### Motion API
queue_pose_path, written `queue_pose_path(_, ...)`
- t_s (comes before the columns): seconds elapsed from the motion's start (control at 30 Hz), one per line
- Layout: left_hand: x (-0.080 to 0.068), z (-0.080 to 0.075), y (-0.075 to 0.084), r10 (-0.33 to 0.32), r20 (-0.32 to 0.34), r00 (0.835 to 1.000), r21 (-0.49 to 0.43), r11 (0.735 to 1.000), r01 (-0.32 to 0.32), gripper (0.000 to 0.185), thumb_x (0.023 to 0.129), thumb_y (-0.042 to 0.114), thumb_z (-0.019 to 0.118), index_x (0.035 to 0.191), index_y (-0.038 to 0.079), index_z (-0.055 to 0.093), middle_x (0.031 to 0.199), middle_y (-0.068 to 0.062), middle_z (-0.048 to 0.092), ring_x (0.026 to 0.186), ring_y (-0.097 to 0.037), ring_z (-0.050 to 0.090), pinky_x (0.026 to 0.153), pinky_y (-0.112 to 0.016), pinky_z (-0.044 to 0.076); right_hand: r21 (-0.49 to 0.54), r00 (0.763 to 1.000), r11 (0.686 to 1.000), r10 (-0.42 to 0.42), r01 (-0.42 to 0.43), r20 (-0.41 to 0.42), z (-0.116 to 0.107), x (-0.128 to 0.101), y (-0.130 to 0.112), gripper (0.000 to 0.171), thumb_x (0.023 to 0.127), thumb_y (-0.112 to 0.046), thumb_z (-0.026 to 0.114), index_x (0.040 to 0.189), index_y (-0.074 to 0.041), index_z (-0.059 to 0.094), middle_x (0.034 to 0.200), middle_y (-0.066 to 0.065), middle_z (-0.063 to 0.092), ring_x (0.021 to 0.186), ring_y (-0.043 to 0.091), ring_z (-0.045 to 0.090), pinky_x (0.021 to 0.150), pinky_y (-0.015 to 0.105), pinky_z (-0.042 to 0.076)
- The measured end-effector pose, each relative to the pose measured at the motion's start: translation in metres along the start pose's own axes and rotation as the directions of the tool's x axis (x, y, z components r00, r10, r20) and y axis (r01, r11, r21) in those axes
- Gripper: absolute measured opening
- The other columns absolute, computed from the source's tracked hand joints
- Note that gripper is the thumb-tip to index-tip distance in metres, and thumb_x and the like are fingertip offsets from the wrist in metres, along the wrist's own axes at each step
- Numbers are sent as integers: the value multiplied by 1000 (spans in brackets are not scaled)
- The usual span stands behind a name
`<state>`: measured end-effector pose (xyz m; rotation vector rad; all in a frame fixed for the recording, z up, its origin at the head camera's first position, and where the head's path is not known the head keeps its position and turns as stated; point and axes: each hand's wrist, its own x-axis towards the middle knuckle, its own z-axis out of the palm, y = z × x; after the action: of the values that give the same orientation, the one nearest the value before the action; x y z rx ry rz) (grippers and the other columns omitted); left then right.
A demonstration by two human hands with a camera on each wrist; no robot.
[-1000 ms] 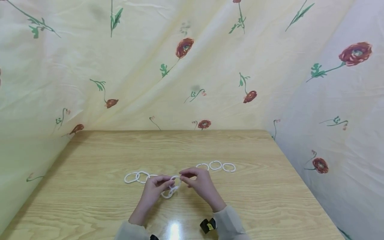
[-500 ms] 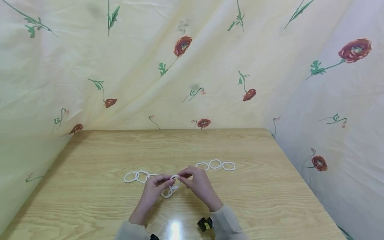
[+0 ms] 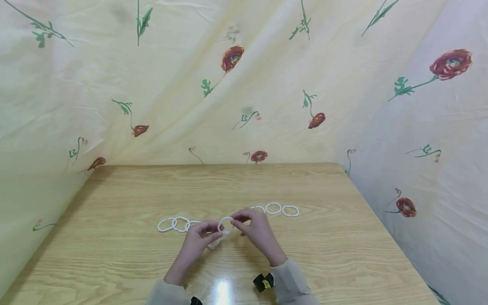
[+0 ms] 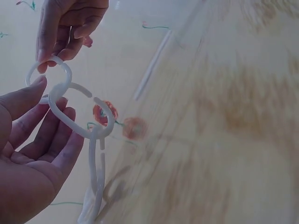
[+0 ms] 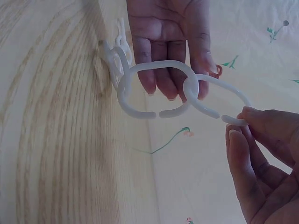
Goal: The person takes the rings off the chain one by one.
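Two hands are linking white plastic rings just above the table

Nearest, the left hand (image 3: 198, 239) is steadying the chain (image 5: 154, 93) with its fingers loosely curled behind it, while the right hand (image 3: 255, 228) is pinching the end ring (image 5: 219, 102) at 3 o'clock of the linked pair. The rings are looking light, stiff, smooth and springy at their split, so gripping beside the gap seems best. Farther off, loose rings (image 3: 282, 209) are lying at 1 o'clock on the table (image 3: 343, 254). No writing is showing.

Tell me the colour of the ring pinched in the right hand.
The ring is plain white plastic, seen best in the right wrist view.
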<state>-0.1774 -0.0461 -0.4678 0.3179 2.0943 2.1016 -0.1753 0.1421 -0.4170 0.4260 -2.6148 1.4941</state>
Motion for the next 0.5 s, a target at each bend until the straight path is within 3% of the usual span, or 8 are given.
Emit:
queue_pose_path(0.23, 1, -1, -4, 31, 11, 999, 67, 997, -31, 21, 85, 2, 70, 100, -12, 65, 107, -28, 67, 88, 0, 64, 83, -14, 55, 40, 999, 998, 49, -49, -2, -3, 1, 1, 11, 88, -8, 70, 96, 0, 72, 91, 14, 71, 80, 20, 65, 54, 19, 57)
queue_pose_path(0.5, 2, 1, -3, 10, -32, 999, 121, 993, -6, 14, 84, 2, 71, 95, -7, 69, 103, -21, 70, 87, -2, 64, 81, -15, 56, 169, 985, 972, 171, -165, -22, -5, 4, 5, 17, 87, -10, 71, 99, 3, 71, 91, 16, 71, 79, 24, 67, 53, 23, 58)
